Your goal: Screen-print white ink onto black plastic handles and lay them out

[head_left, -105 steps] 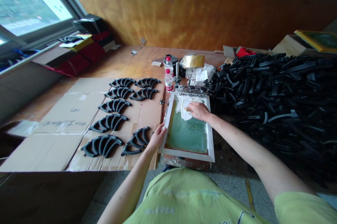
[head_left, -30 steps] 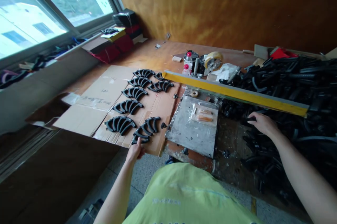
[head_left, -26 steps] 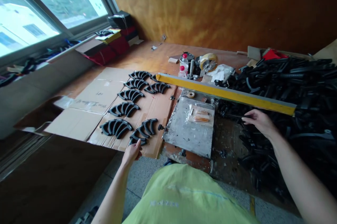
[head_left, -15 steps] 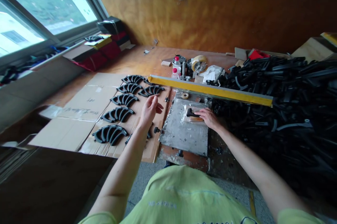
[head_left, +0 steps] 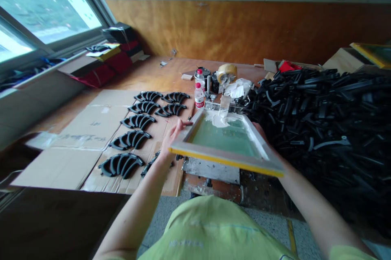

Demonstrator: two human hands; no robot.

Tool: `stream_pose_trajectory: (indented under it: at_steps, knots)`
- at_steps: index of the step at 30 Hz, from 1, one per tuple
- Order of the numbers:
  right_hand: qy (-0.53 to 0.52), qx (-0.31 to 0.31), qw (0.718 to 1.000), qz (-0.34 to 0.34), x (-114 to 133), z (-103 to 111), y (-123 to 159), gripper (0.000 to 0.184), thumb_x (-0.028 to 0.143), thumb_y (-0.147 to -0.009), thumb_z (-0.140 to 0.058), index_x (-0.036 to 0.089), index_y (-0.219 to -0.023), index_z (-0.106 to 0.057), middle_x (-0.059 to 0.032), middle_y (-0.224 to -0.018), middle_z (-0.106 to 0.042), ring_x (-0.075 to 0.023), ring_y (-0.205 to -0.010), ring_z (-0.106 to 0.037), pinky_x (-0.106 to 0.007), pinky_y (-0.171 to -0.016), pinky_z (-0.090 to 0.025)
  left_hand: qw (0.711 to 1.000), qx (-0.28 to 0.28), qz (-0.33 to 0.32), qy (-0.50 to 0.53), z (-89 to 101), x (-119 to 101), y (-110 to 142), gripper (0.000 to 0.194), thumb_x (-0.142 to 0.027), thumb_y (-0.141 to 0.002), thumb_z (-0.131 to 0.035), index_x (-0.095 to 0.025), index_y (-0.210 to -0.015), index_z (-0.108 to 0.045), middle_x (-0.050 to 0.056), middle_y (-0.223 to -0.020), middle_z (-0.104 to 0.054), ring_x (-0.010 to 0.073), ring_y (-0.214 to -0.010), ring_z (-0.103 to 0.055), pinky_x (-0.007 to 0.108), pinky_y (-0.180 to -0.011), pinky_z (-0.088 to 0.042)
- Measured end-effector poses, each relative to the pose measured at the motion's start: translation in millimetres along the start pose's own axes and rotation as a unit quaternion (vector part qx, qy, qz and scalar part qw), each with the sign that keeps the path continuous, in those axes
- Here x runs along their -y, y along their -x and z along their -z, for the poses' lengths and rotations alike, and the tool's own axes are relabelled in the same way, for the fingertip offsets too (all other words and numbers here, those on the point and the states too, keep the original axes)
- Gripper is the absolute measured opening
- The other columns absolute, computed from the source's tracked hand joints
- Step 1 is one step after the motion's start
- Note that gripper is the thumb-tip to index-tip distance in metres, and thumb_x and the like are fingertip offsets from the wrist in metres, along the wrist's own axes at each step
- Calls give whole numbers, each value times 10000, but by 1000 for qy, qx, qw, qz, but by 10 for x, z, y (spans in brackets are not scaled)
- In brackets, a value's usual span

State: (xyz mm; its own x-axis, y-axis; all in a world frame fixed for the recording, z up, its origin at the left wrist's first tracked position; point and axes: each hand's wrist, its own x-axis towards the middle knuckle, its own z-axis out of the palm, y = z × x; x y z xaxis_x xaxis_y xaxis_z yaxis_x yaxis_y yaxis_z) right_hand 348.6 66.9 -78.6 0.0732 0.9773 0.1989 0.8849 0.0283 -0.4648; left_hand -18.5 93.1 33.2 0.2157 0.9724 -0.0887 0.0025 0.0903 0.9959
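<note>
A screen printing frame [head_left: 226, 161] with green mesh [head_left: 224, 138] hangs tilted over a metal base plate [head_left: 210, 169], its yellow-taped edge towards me. At its left side, my left hand [head_left: 173, 136] is closed on the frame's edge, fingers pointing away from me. My right hand [head_left: 260, 130] is at the right edge, closed on it, with most of its fingers hidden by the frame. White paste [head_left: 222, 119] lies at the mesh's far end, with a clear strip [head_left: 225, 104] standing in it. The black handle-like part on the plate is hidden under the frame.
Fanned groups of black curved parts [head_left: 122, 165] lie on flattened cardboard [head_left: 76, 146] at left. A big heap of black parts [head_left: 317, 117] fills the right. Red-capped bottles [head_left: 199, 96], a tape roll [head_left: 227, 73] and crumpled white paper [head_left: 240, 88] stand behind the frame.
The screen frame has come down from its raised, edge-on position over the plate. My right hand has left the black part and moved to the frame's right edge; my left hand now holds its left side.
</note>
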Motion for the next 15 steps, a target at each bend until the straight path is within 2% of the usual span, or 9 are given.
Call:
stream_pose_trajectory:
  at_steps: [2, 3, 5, 6, 8, 11, 13, 15]
  knots:
    - [-6, -75, 996, -45, -23, 166, -148, 342, 216, -904, -411, 173, -1149, -647, -126, -1064, -636, -263, -946, -606, -435, -875, -490, 994, 42, 96, -6, 97, 300, 160, 626, -637, -757, -588, -145, -1137, -666, 29, -771, -660, 118, -590, -564, 203, -504, -424]
    - [-6, -108, 993, -43, 30, 211, -244, 342, 236, -897, -443, 166, -1180, -621, -131, -1126, -610, -255, -956, -605, -421, -874, -495, 990, 53, 130, -2, 127, 467, 219, 670, -610, -735, -631, -158, -1230, -614, 20, -762, -658, 117, -584, -565, 201, -505, -422]
    - [1, -143, 990, 10, 252, 209, -464, 442, 277, -838, -582, 154, -1262, -549, -143, -1267, -531, -262, -1066, -566, -399, -919, -478, 986, 45, 160, 6, 144, 797, 288, 812, -557, -704, -687, -185, -1390, -462, 0, -740, -650, 116, -581, -569, 198, -514, -422]
    - [18, -136, 989, 49, 398, 168, -575, 526, 282, -797, -647, 145, -1288, -518, -151, -1307, -498, -273, -1132, -528, -395, -949, -457, 986, 30, 161, 4, 137, 946, 300, 872, -539, -697, -698, -190, -1435, -394, -10, -727, -642, 114, -574, -564, 197, -513, -419]
    - [69, -88, 990, 90, 693, 34, -763, 552, 250, -752, -704, 134, -1260, -520, -154, -1269, -524, -288, -1172, -486, -390, -967, -427, 987, 8, 159, -6, 114, 1183, 294, 914, -525, -703, -690, -183, -1469, -326, -22, -706, -623, 104, -546, -539, 194, -496, -403]
    - [135, 37, 987, 73, 990, -185, -859, 285, 170, -812, -622, 126, -1091, -587, -135, -1053, -629, -267, -1033, -546, -356, -882, -428, 987, 6, 162, -6, 103, 1380, 252, 873, -523, -714, -675, -166, -1446, -363, -22, -712, -610, 97, -552, -529, 192, -504, -401]
    - [156, 91, 981, 72, 1066, -275, -765, 148, 139, -852, -547, 122, -985, -610, -131, -964, -651, -249, -955, -562, -335, -838, -414, 986, 10, 166, -1, 120, 1437, 230, 846, -526, -706, -682, -163, -1418, -407, -12, -731, -618, 102, -578, -545, 196, -522, -412]
    - [153, 113, 975, 118, 1078, -288, -579, 128, 131, -867, -505, 130, -924, -620, -122, -934, -656, -238, -939, -558, -317, -811, -398, 985, 10, 170, 0, 142, 1470, 221, 835, -533, -703, -683, -166, -1407, -424, -5, -744, -623, 110, -592, -556, 201, -530, -419]
